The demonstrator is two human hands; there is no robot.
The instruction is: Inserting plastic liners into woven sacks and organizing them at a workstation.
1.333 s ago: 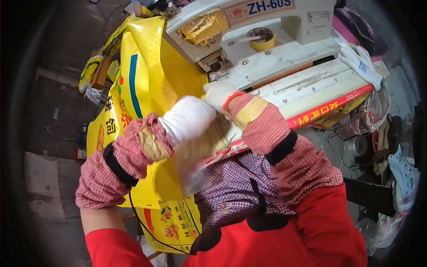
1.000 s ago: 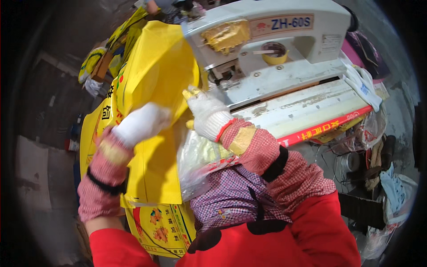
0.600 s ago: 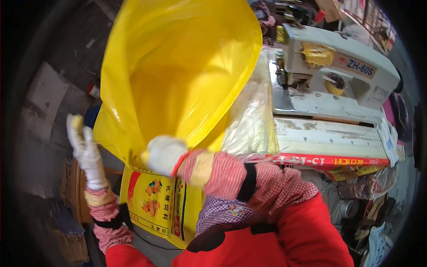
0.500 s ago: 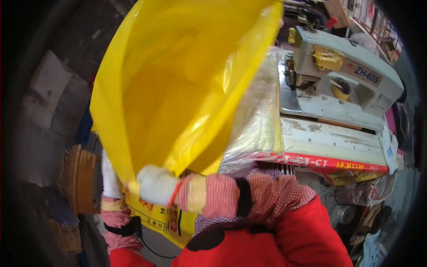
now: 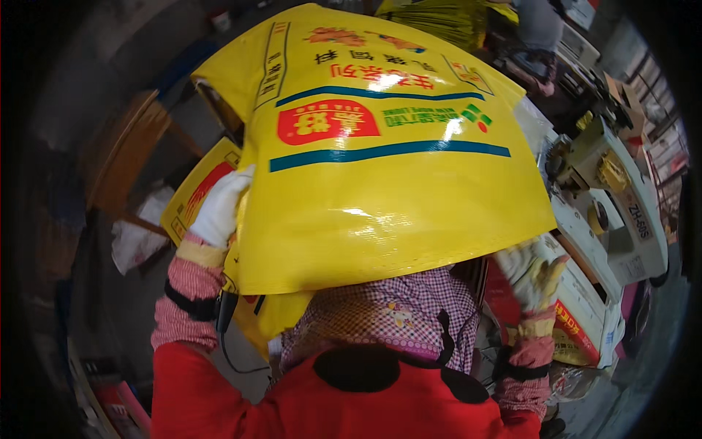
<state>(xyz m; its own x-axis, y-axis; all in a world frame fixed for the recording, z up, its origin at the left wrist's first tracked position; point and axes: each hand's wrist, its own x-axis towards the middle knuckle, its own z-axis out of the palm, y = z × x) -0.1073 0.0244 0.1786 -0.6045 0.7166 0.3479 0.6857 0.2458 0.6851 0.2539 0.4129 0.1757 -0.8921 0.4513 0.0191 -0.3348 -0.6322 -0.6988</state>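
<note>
A large yellow woven plastic bag [image 5: 380,197], printed with red, blue and green, spreads flat in front of my body, its near edge over my checked apron [image 5: 380,307]. Along its left edge, my white-gloved left hand [image 5: 223,205] is closed on the bag, the fingertips hidden behind it. My right hand [image 5: 530,271], in a stained glove with yellow patches, is just below the bag's near right corner. Blur and the bag leave its grip unclear. Another yellow printed bag [image 5: 197,186] shows beside and beneath my left hand.
At the right stands a pale sewing machine [image 5: 621,197] on a worn table, with a red printed sheet [image 5: 574,322] at its front edge. A wooden stool [image 5: 128,161] is at the left. Far back are stacked yellow bags [image 5: 439,18] and another person [image 5: 537,44].
The bag, gaping open and upright before, now lies flattened with its printed face up. My right hand has moved from beside my left hand to the right corner. The view has turned.
</note>
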